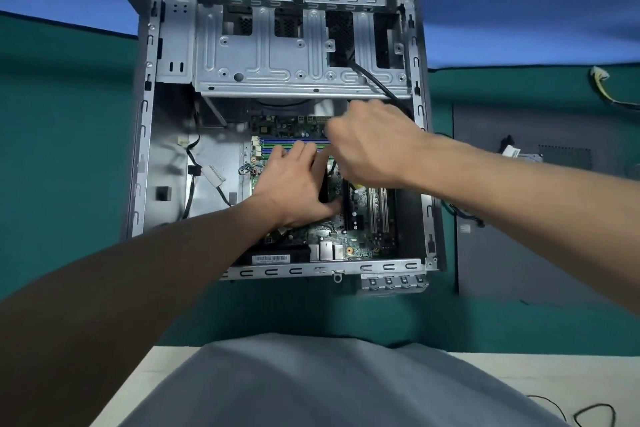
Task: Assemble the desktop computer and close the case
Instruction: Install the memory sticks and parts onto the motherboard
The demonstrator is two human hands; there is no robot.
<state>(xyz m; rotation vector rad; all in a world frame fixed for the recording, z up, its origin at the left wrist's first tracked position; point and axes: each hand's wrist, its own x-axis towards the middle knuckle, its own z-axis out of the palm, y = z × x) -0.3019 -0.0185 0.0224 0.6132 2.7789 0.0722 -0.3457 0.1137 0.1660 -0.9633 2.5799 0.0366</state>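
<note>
Grey shirt (311,385) lowest in frame. Case (145,149) lies open on bench (69,114). Left hand (294,184) flat on board (360,239). Right hand (367,146) curled and blurred, can't tell what its grip holds. Brace board, seat connector square, no forcing.

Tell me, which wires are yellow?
The wire bundle lying outside the computer case, at the far right on the green table. The thick cable inside the case is black instead.
</note>
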